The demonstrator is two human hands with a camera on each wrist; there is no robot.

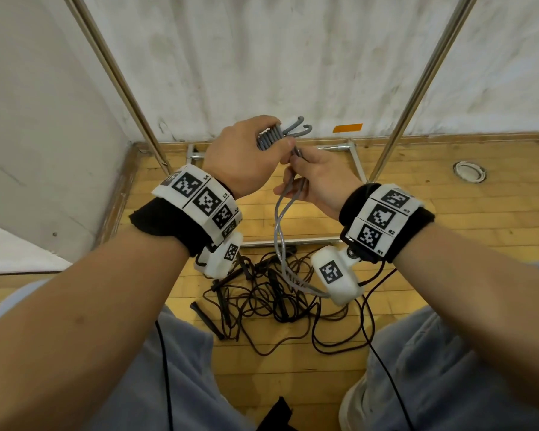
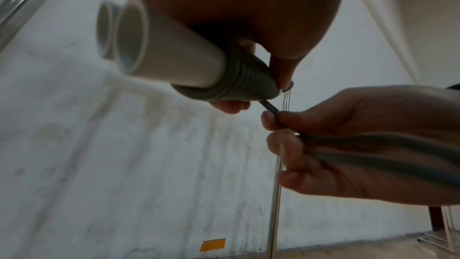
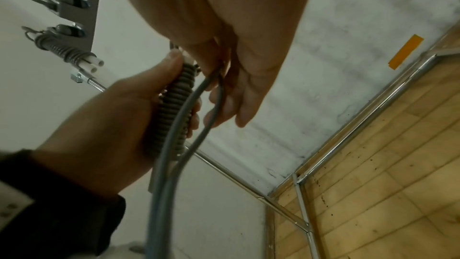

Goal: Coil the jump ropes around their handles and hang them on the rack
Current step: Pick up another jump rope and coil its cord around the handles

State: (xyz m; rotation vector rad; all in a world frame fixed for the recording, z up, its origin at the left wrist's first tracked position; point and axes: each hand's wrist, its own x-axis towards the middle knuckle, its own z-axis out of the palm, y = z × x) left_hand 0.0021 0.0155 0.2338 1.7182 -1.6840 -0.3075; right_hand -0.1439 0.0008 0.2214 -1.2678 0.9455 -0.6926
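My left hand grips the two white handles of a grey jump rope, held side by side with grey rope coiled tightly round them. The coil covers the end of the handles nearest my fingers. My right hand pinches the doubled grey rope just below the coil, and the loose loop hangs down toward the floor. In the right wrist view the coil sits in my left palm and the rope runs down past it. Another coiled grey rope hangs on a rack hook.
A tangle of black jump ropes with black handles lies on the wooden floor between my knees. Chrome rack poles rise left and right before a white wall. A dark hook board is up on the left. An orange tape patch marks the wall.
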